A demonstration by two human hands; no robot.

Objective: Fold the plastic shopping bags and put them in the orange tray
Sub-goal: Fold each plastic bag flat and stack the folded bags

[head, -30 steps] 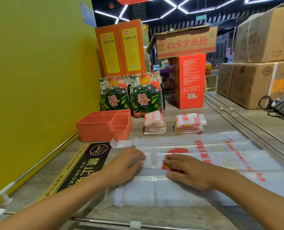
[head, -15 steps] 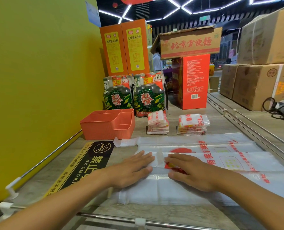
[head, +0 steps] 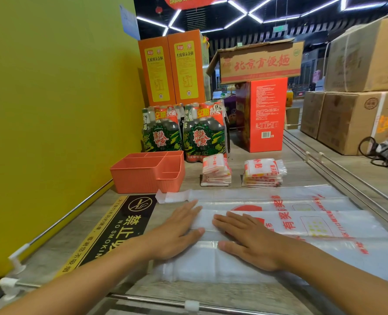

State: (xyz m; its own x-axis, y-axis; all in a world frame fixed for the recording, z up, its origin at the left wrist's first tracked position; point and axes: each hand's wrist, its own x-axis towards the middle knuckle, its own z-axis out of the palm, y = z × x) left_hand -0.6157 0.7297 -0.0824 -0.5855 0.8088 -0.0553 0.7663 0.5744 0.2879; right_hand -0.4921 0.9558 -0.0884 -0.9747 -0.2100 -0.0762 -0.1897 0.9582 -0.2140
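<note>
Both hands lie flat, fingers straight: left hand (head: 177, 233) has uncurled onto the bag (head: 302, 226) beside right hand (head: 249, 244). Crease is set; tray (head: 143, 178) beyond bag awaits.

two bare arms, nothing worn
the left hand (head: 176, 233) and right hand (head: 249, 242) carry no gloves, rings or watch; both forearms are bare, with no sleeve in view.
</note>
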